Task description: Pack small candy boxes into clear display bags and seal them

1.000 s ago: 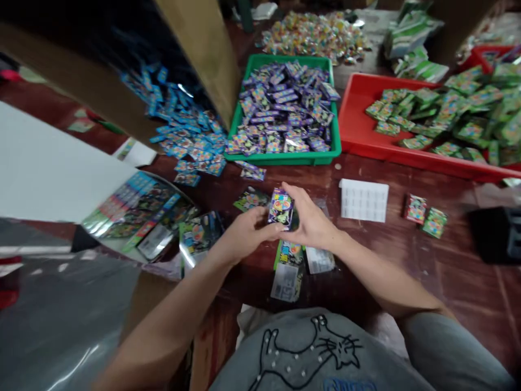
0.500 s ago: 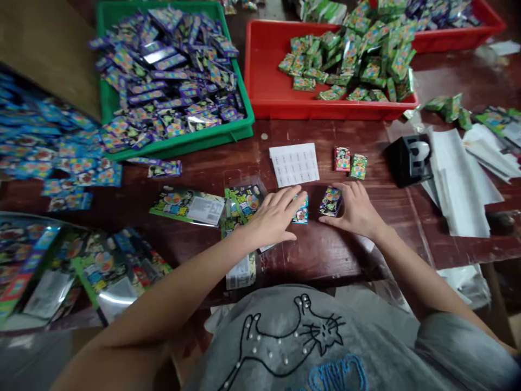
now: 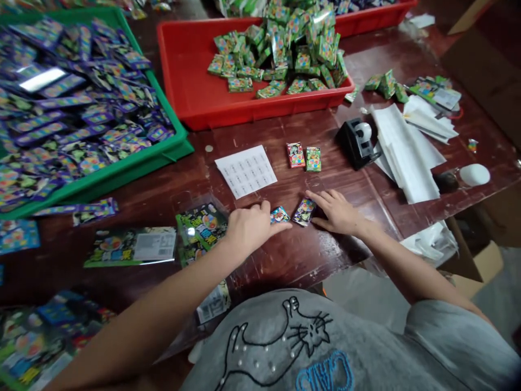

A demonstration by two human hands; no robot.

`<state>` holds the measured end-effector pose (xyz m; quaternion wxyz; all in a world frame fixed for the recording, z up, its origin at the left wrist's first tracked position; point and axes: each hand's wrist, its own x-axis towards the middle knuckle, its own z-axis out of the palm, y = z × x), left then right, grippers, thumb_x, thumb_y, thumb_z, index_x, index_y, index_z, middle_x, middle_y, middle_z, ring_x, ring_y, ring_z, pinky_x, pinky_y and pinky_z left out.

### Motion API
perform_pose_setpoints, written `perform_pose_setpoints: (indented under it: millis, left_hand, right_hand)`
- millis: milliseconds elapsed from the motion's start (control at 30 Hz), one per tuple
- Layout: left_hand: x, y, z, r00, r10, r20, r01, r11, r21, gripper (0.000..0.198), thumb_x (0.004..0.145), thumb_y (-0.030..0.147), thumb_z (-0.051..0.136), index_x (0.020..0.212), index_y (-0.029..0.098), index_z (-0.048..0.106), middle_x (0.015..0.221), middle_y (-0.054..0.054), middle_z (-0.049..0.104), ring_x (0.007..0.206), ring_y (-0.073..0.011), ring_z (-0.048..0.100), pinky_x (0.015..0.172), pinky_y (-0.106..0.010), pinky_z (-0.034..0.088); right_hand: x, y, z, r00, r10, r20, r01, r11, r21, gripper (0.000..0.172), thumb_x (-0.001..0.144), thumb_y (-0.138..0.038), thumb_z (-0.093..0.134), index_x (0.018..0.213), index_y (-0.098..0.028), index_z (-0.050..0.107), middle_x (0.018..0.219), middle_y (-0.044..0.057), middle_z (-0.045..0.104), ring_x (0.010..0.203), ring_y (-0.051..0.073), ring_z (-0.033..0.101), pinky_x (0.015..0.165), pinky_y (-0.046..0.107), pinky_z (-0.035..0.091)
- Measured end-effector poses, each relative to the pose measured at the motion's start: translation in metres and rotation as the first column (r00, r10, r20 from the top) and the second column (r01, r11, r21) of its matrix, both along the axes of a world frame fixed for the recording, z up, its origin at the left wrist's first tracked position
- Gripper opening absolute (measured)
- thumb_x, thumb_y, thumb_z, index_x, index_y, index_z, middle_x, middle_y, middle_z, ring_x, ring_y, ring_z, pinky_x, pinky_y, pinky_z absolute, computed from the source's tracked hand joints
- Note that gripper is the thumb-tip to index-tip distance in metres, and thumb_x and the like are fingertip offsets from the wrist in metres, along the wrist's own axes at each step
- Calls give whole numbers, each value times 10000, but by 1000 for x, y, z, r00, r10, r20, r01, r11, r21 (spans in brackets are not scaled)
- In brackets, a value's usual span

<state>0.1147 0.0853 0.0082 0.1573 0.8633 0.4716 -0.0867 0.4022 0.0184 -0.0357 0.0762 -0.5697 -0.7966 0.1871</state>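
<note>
On the table, a small blue candy packet [image 3: 279,215] lies between the thumb and curled fingers of my left hand [image 3: 249,229]. Part of that packet is hidden by the hand. Just to its right, a small purple candy packet [image 3: 303,212] is gripped at its right side by the thumb and forefinger of my right hand [image 3: 338,213]. The two packets are close together, a little apart. Beyond them lie a red packet [image 3: 296,155] and a green packet [image 3: 313,159], side by side. A white sheet of printed labels [image 3: 246,171] rests to their left.
Behind stand a green tray [image 3: 134,176] of purple packets and a red tray [image 3: 183,81] of green packets. A black tape dispenser [image 3: 355,145] and white papers [image 3: 401,152] are at right. Printed pouches [image 3: 134,245] and clear packaging [image 3: 199,225] lie at left.
My left hand's outstretched fingers have curled in around the blue packet, which is now turned. The purple packet is nearer to it, still in my right hand. My view has swung right.
</note>
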Motion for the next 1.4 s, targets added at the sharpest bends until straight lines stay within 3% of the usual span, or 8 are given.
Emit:
perform_pose_setpoints:
  millis: [200, 500, 667, 767, 867, 1033, 1200, 1400]
  left_hand:
    - [-30, 21, -6, 828, -547, 124, 551, 835, 2, 851, 856, 146, 643, 1661, 307, 415, 1814, -76, 267, 1491, -370, 481, 1192, -518, 368]
    - [-10, -1, -21, 920, -346, 183, 336, 938, 85, 809, 861, 408, 813, 1579, 185, 516, 1597, -194, 536, 1371, -402, 542, 1113, -550, 479]
    - [4, -4, -44, 859, -389, 332, 351, 921, 170, 1194, 712, 669, 924, 1681, 225, 383, 1793, -250, 193, 1616, -501, 267, 1254, -691, 319]
    - [21, -3, -56, 854, -374, 362, 338, 927, 160, 876, 838, 580, 863, 1585, 258, 541, 1727, -207, 383, 1575, -459, 375, 1240, -678, 353]
    - [28, -1, -62, 849, -309, 429, 265, 951, 159, 618, 912, 485, 807, 1460, 245, 655, 1570, -171, 574, 1441, -391, 535, 1192, -591, 442]
    - [23, 1, -73, 820, -236, 522, 179, 971, 157, 1014, 792, 540, 916, 1605, 168, 440, 1551, -202, 589, 1399, -384, 573, 1217, -576, 428]
    - [34, -1, -82, 817, -199, 540, 159, 980, 121, 1604, 639, 603, 998, 1720, 144, -95, 1583, -267, 551, 1459, -434, 544, 1310, -676, 258]
    - [-50, 16, -31, 889, -238, 390, 213, 971, 107, 1714, 534, 841, 911, 1732, 173, -117, 1780, -302, 204, 1639, -517, 246, 1322, -745, 114]
  right_hand:
    - [-19, -6, 3, 966, -155, 205, 129, 982, 135, 712, 849, -857, 657, 1057, -180, 728, 1161, 175, 681, 1088, 366, 564, 1020, 534, 422]
    - [-48, -14, 10, 975, -192, 114, 183, 979, 87, 824, 886, -955, 425, 955, -187, 715, 1056, 132, 708, 991, 302, 594, 916, 467, 426]
    - [7, 78, 13, 996, -66, -57, 81, 938, 338, 1127, 842, -983, 455, 1600, -149, 469, 1724, 255, 349, 1576, 448, 330, 1239, 619, 306]
    - [28, 145, -5, 991, 129, 41, -136, 945, 298, 1164, 855, -984, 427, 1709, -199, 320, 1815, 215, 175, 1657, 501, 131, 1267, 727, 189]
    - [31, 173, -25, 971, 232, 64, -241, 940, 243, 963, 957, -851, 467, 1651, -184, 450, 1760, 220, 343, 1598, 471, 312, 1246, 691, 282]
    - [33, 112, -37, 948, 315, -47, -285, 905, 317, 758, 966, -727, 614, 1463, -155, 648, 1493, 229, 620, 1327, 369, 602, 1108, 555, 477]
    - [26, 44, -35, 909, 402, -109, -355, 885, 301, 1009, 909, -789, 653, 1671, -183, 388, 1525, 214, 604, 1391, 375, 575, 1209, 624, 409]
    - [1, 38, -17, 955, 294, 30, -290, 914, 283, 1224, 868, -948, 476, 1763, -214, 77, 1776, 237, 290, 1625, 493, 282, 1296, 773, 148]
